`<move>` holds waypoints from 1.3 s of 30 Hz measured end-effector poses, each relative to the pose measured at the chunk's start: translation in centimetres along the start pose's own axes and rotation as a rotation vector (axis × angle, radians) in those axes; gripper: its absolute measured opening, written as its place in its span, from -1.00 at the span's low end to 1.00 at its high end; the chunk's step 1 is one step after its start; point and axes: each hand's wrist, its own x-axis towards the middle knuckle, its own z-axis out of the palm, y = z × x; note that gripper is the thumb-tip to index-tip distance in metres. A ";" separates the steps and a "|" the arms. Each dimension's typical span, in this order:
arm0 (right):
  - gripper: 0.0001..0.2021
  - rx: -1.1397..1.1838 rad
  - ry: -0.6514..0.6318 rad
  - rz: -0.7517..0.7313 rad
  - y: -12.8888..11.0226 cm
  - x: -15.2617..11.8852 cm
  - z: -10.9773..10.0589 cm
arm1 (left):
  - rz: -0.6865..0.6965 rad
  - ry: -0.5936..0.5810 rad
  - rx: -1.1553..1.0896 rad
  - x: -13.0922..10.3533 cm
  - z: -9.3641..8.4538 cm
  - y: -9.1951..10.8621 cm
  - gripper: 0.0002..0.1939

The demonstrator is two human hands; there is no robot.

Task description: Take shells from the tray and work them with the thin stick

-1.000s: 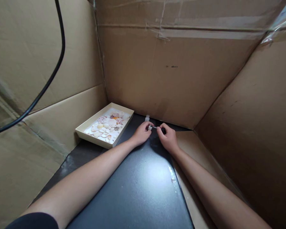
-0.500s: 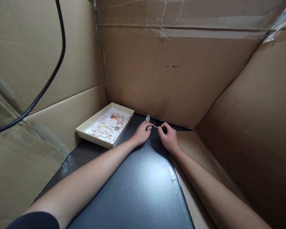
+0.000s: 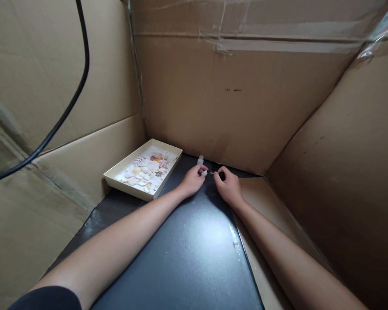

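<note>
Near the back of the dark table, my left hand (image 3: 192,180) pinches a small whitish piece (image 3: 204,173), perhaps a shell, between thumb and fingers. Just to its right, my right hand (image 3: 226,183) has its fingers closed around a thin, light-coloured stick-like tool (image 3: 212,173), whose tip points left at the piece. Its dark upper part is hard to make out. Right behind my left hand stands a small clear bottle (image 3: 200,159). Left of my hands lies a cream tray (image 3: 129,190) holding several shells (image 3: 145,169), white, yellow, orange and reddish.
Cardboard walls (image 3: 194,94) enclose the table (image 3: 181,254) at the left, back and right. A black cable (image 3: 80,82) hangs at the upper left. Along the table's right edge lies a flat cardboard strip (image 3: 261,202).
The fingers of my left hand have curled in a little around the whitish piece. The tool's tip has shifted slightly, and a small gap now shows between it and the piece.
</note>
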 end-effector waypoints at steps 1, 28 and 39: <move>-0.80 0.001 0.010 0.002 0.0 0.0 0.0 | 0.000 -0.003 -0.008 0.0 0.0 0.1 -0.81; -0.74 -0.016 -0.055 0.015 0.1 0.0 -0.2 | 0.075 -0.003 0.016 -0.1 0.0 0.0 -0.92; -0.71 0.113 -0.079 -0.078 0.2 -0.1 -0.2 | 0.067 0.025 -0.028 -0.1 0.0 0.1 -0.96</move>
